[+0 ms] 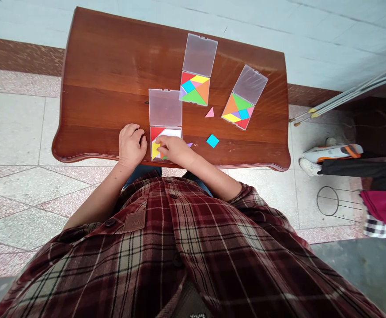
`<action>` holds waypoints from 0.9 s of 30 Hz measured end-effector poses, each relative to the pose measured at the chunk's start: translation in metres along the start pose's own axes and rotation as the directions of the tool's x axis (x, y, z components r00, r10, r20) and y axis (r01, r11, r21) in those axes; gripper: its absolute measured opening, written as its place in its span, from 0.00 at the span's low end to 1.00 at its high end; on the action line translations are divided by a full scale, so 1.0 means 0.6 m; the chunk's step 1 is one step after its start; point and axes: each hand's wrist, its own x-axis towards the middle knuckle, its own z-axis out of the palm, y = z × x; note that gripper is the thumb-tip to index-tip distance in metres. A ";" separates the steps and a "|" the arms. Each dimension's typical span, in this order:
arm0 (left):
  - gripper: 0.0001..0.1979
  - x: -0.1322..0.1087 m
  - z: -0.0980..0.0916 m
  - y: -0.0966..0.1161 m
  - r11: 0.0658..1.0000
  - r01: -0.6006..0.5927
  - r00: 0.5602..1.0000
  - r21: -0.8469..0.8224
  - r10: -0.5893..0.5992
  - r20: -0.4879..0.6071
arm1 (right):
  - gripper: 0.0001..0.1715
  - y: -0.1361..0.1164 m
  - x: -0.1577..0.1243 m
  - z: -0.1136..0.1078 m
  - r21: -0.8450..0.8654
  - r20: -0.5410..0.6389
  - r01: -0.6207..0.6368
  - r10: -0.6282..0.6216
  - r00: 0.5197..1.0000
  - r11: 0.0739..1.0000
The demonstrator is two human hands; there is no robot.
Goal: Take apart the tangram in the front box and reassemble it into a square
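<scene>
Plaid shirt, right grip on tangram pieces in case, left grip beside

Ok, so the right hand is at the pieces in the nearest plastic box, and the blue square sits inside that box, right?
Not quite: the blue square lies outside the box, loose on the table to the box's right, as the head view shows. The right hand is at the pieces in the nearest plastic box, as you said.
</scene>
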 end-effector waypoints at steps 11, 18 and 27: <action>0.11 0.000 -0.002 0.001 1.000 0.007 1.000 -0.014 -0.007 0.013 | 0.26 0.006 0.016 -0.003 -0.127 -0.026 -0.002 -0.002 1.000 0.992; 0.10 -0.001 -0.003 0.001 1.000 -0.008 1.000 0.006 0.008 0.002 | 0.24 0.006 0.024 -0.002 -0.123 0.030 0.024 -0.021 0.999 0.992; 0.10 -0.003 0.000 0.000 1.000 -0.002 1.000 0.015 0.002 -0.007 | 0.20 0.019 0.023 -0.016 -0.037 -0.020 0.032 -0.033 0.999 0.999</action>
